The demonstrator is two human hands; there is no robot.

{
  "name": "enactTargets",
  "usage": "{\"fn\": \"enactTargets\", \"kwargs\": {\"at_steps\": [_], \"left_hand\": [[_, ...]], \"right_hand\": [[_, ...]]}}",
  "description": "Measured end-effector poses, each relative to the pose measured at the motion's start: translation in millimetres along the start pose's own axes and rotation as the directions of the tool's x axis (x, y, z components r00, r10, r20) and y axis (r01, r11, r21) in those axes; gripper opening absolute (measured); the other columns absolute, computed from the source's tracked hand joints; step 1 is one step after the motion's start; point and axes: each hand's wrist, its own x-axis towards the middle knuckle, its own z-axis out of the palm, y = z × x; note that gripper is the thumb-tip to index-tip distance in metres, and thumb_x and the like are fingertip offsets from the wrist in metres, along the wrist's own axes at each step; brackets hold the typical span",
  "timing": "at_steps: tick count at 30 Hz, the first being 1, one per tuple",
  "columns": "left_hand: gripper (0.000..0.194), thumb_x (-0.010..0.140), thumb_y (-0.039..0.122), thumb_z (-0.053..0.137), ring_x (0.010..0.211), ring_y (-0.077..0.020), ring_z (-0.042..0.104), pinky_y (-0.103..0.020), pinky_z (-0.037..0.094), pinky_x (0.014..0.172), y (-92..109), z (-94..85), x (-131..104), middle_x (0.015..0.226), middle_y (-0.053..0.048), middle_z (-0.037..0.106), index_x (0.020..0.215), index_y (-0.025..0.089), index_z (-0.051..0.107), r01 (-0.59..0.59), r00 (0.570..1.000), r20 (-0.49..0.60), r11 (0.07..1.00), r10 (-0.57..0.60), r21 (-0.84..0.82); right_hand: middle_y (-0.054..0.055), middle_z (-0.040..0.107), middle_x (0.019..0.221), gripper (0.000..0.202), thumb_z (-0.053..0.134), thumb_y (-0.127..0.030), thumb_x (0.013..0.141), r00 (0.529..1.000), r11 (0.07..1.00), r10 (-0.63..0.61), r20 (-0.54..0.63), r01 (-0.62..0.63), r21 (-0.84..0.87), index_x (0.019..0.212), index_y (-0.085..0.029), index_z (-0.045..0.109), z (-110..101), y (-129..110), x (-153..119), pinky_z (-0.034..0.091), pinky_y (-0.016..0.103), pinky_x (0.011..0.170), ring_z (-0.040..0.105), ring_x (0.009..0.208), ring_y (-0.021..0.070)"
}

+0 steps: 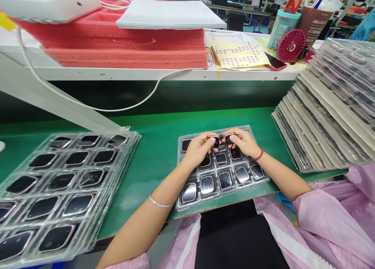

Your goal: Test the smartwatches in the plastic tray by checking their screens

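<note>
A clear plastic tray (pixel 181 203) lies on the green bench in front of me, with several dark, rounded-square watch-like pieces (pixel 225 180) in its pockets. Over its back part, my left hand (pixel 199 147) grips one dark piece (pixel 216 141) between thumb and fingers. Close beside it on the right, my right hand (pixel 243 141) pinches another dark piece (pixel 230 139). Both pieces are held just above the tray, a small gap apart. The fingertips behind them are partly hidden.
Stacked trays of similar pieces (pixel 76 158) stand at the left. A tall, leaning stack of trays (pixel 328 116) is at the right. Behind, a white shelf (pixel 175 74) bears red foam (pixel 131 46), papers (pixel 172 13), a phone (pixel 275 62) and a pink fan (pixel 291 45). A white cable (pixel 117 110) hangs down.
</note>
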Motion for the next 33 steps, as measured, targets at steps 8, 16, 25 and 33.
{"fn": "enactTargets", "kwargs": {"at_steps": [8,16,25,33], "left_hand": [[0.037,0.069,0.02,0.071,0.089,-0.0192,0.068,-0.031,0.053,0.078,-3.2,1.8,0.7,0.097,-0.004,0.07,0.104,0.019,0.059,-0.042,0.998,-0.055,0.999,0.041,-0.023],[0.036,0.074,0.016,0.052,0.074,-0.0163,0.066,-0.024,0.046,0.055,-2.5,1.3,1.9,0.097,-0.005,0.071,0.109,0.019,0.058,-0.024,0.998,-0.051,0.999,0.022,-0.047],[0.029,0.072,0.023,0.068,0.076,-0.018,0.067,-0.034,0.053,0.077,0.5,0.6,0.3,0.088,-0.003,0.07,0.099,0.018,0.059,-0.003,0.996,-0.085,1.0,0.002,-0.01],[0.037,0.086,0.045,0.058,0.062,-0.0164,0.066,-0.025,0.044,0.051,-3.2,-1.8,0.5,0.085,-0.007,0.072,0.106,0.016,0.066,0.027,0.997,-0.07,1.0,-0.028,-0.008]], "right_hand": [[0.009,0.067,0.111,0.044,0.054,-0.015,0.083,0.996,0.991,-0.081,0.027,0.084,-0.106,0.127,-0.019,0.053,0.4,3.1,0.7,0.058,0.03,0.071,0.067,0.089,0.018],[0.006,0.068,0.095,0.021,0.06,-0.019,0.081,0.989,0.967,-0.132,-0.063,0.114,-0.227,0.102,-0.016,0.061,0.7,-0.1,1.3,0.056,0.031,0.074,0.066,0.083,0.0177],[0.009,0.067,0.114,0.04,0.051,-0.013,0.082,0.997,0.998,-0.029,0.075,0.033,-0.053,0.121,-0.017,0.056,-0.8,0.8,0.6,0.06,0.029,0.072,0.069,0.082,0.0149],[0.008,0.071,0.098,0.03,0.046,-0.035,0.095,0.998,0.998,0.044,0.04,-0.046,0.036,0.112,-0.014,0.062,-1.2,2.1,0.9,0.059,0.024,0.061,0.068,0.07,0.0128]]}}
